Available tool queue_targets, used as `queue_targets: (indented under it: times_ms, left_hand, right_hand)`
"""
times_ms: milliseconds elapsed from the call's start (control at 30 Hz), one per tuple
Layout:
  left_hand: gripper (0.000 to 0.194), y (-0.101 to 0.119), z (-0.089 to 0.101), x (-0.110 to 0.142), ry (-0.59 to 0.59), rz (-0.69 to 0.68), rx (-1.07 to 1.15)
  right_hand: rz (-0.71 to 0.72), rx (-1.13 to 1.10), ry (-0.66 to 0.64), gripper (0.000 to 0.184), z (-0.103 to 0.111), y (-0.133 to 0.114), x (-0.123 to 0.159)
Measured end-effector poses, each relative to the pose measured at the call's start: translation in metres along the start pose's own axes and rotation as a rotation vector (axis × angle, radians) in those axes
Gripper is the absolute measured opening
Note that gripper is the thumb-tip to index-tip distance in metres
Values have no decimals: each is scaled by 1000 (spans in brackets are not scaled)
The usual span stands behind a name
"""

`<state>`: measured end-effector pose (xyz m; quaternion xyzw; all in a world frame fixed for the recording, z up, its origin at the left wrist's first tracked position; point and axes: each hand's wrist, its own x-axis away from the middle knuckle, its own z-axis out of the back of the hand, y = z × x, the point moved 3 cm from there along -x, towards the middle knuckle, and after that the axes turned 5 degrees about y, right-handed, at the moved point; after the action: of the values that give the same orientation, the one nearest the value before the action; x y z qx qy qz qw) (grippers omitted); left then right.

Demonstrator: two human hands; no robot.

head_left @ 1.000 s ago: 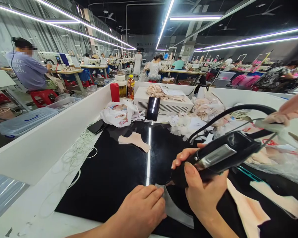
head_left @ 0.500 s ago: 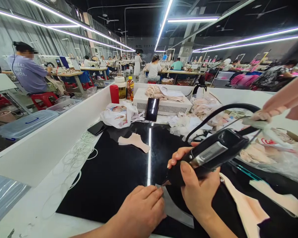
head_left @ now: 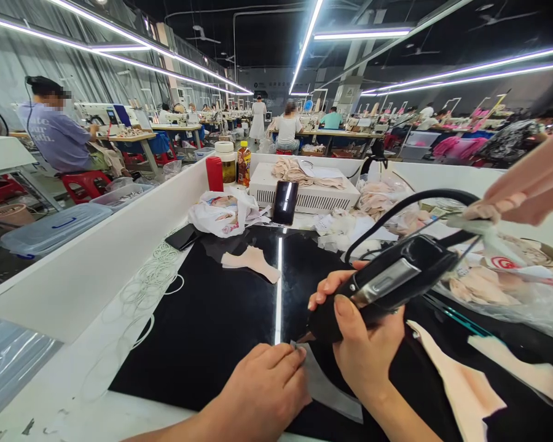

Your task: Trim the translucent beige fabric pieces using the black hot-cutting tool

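Observation:
My right hand (head_left: 366,344) is wrapped around a black corded handheld power tool (head_left: 391,282) with a metal plate on its side. Its body slants down to the left, and its copper-coloured tip is partly hidden near my left fingertips. My left hand (head_left: 270,383) has its fingers curled together on the upper end of a curved, translucent grey piece of sheet (head_left: 334,390). That piece lies on the black work surface (head_left: 203,344). The tool's cord (head_left: 396,212) loops up behind it, and a pinkish cloth strip (head_left: 525,178) is knotted near its rear end.
Beige fabric pieces lie ahead (head_left: 251,263) and to my right (head_left: 463,380). Pale cord coils (head_left: 138,288) run along the left side. A phone (head_left: 284,202) leans on a white box (head_left: 317,195); a plastic bag (head_left: 223,212) sits beside it. Fabric scraps in bags (head_left: 502,288) crowd the right.
The tool and my right hand have shifted slightly left, and its rear end has swung left with the cloth strip. My left hand stays on the grey piece.

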<state>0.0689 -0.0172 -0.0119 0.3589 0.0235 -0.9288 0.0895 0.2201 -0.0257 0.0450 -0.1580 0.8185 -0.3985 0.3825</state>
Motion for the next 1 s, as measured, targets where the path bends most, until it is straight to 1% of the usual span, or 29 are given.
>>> queue_targets:
  times_ms: [200,333,467,533,633,767,867,1000]
  left_hand:
    - [31,0,0,-1,-14,10,16]
    - [26,1,-3,2,-31,12,19]
    - [26,0,-3,4,-54,19,14]
    - [25,0,-1,3,-79,12,15]
    - [21,0,2,1,-135,22,21]
    - [18,1,3,2,-184,35,35]
    - [17,1,5,2,-201,40,59]
    - [22,0,10,0,-196,39,88]
  right_hand:
    - [-3,-7,-26,36,-7,1,2]
    - [-11,-5,-10,33,-6,2,3]
    - [-14,-9,-20,36,-5,1,0]
    - [-17,-8,-5,36,-3,-3,-2]
    - [-26,0,20,37,6,-13,-3]
    - [-34,47,6,37,26,-28,1]
    - [-31,79,-6,36,40,-37,7]
    - [-36,96,-9,34,51,-46,13]
